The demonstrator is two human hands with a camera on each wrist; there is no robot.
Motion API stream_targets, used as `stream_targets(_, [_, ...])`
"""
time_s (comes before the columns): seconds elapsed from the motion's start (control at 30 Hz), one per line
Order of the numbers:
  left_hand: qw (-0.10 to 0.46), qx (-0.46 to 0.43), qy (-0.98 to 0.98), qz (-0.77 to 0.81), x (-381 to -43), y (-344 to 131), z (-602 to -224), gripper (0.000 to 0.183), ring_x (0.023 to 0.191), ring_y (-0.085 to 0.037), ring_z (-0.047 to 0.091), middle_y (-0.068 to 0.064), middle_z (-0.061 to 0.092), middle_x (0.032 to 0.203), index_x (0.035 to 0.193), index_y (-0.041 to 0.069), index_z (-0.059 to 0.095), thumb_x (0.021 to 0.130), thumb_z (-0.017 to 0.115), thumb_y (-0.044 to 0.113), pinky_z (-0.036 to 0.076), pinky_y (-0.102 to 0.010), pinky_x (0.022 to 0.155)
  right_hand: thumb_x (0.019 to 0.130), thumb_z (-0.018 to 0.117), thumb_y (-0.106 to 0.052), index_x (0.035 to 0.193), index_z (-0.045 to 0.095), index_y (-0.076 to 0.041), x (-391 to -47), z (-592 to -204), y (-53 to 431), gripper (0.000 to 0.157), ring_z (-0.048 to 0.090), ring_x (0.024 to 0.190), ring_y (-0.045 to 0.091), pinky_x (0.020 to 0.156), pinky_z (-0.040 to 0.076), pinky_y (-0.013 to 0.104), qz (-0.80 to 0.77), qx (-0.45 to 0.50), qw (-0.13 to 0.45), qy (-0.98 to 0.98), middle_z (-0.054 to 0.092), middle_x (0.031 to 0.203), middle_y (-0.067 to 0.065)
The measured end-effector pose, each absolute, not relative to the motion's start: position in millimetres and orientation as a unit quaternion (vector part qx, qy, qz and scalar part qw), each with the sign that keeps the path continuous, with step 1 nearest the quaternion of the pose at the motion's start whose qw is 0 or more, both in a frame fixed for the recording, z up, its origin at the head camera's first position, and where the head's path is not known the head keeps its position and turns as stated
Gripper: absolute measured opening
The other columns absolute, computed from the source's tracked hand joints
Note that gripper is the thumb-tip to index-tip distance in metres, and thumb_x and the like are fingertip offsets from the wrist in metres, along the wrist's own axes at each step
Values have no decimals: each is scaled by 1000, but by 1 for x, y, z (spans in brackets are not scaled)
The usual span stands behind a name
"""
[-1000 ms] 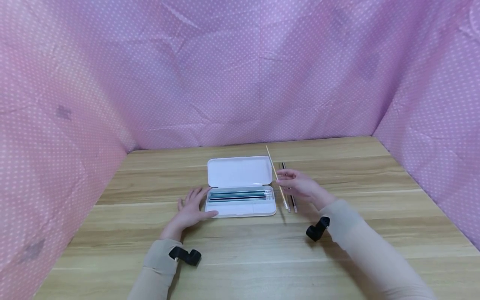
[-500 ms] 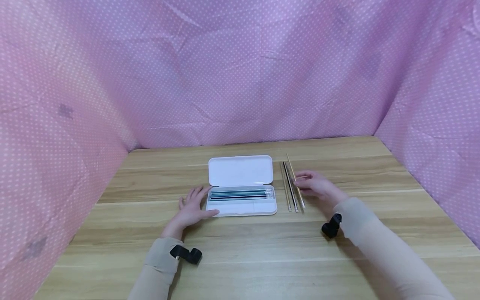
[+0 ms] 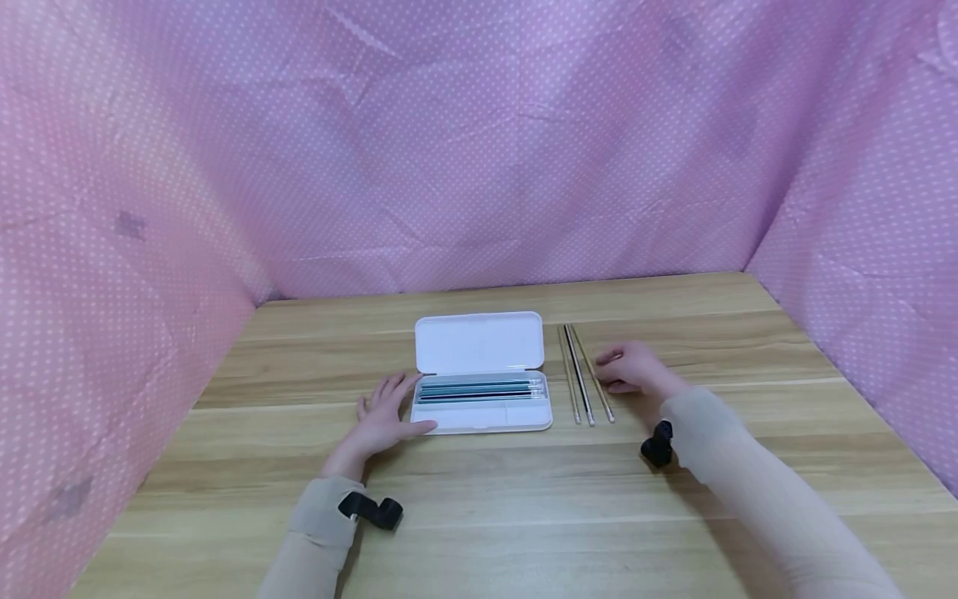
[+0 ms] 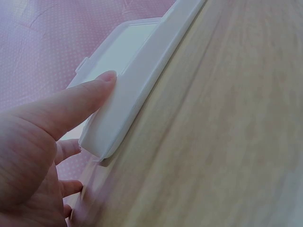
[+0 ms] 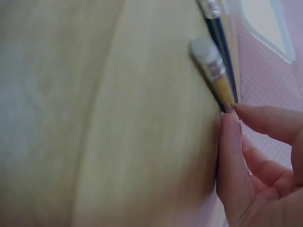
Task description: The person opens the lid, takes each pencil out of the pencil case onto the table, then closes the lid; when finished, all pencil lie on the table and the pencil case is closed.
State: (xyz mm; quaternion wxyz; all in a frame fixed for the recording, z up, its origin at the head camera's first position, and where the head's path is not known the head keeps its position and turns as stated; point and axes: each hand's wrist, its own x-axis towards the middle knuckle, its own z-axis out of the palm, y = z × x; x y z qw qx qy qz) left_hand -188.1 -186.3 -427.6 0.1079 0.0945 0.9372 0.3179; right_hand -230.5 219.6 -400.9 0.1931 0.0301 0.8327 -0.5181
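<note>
A white pencil case (image 3: 458, 418) lies with its lid folded back in the head view, several teal and dark pencils (image 3: 475, 389) in its rear compartment. My left hand (image 3: 380, 426) rests at the case's left end, fingers spread; in the left wrist view its thumb (image 4: 99, 87) lies on the case's front wall. Right of the case, a yellow pencil (image 3: 596, 380) with a white eraser lies slanted on the table. The fingertips of my right hand (image 3: 634, 368) pinch it at its side, as the right wrist view shows. A dark pencil (image 3: 580, 374) lies just left of it.
Another light wooden pencil (image 3: 569, 374) lies between the dark one and the case. The wooden table (image 3: 479, 516) reaches back to a pink dotted cloth (image 3: 479, 166), which hangs behind it and along both sides.
My right hand has carried the yellow pencil rightward from beside the case, across the other two pencils, and lowered it onto the table. The left hand has stayed at the case.
</note>
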Motion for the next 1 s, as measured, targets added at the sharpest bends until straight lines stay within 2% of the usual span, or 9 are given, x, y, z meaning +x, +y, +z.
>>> stream_targets(0.1, [108, 94, 937, 318, -188, -187, -428, 88, 142, -43, 0, -19, 13, 156, 148, 24, 29, 77, 73, 50, -10, -69, 103, 84, 65, -5, 118, 52, 13, -232, -401, 216, 41, 64, 78, 15, 72, 57, 31, -503, 22, 183, 844, 58, 113, 23])
stream_targets(0.23, [107, 95, 937, 320, -188, -186, -428, 88, 142, -43, 1, -19, 13, 156, 148, 24, 29, 77, 73, 50, -10, -69, 103, 81, 67, -4, 110, 52, 13, -235, -402, 216, 37, 64, 72, 17, 68, 58, 31, -507, 9, 179, 843, 59, 101, 20])
stream_targets(0.43, [108, 94, 935, 323, -188, -187, -428, 88, 142, -43, 0, -20, 13, 156, 148, 24, 29, 76, 73, 50, -11, -69, 103, 84, 62, 0, 117, 50, 13, -232, -399, 208, 38, 63, 76, 16, 70, 57, 30, -493, 36, 181, 850, 58, 105, 20])
stream_targets(0.67, [107, 93, 936, 323, -189, -188, -430, 88, 142, -43, 0, -19, 13, 156, 148, 25, 30, 76, 73, 51, -11, -69, 103, 83, 63, 3, 116, 51, 15, -229, -400, 203, 37, 61, 69, 14, 65, 57, 29, -486, 32, 177, 855, 59, 98, 17])
stream_targets(1.0, [103, 96, 937, 319, -190, -188, -431, 88, 142, -44, 1, -20, 14, 156, 148, 25, 30, 76, 73, 51, -10, -69, 103, 84, 62, 4, 118, 50, 15, -229, -401, 201, 38, 62, 72, 15, 67, 57, 30, -481, 30, 180, 857, 58, 105, 21])
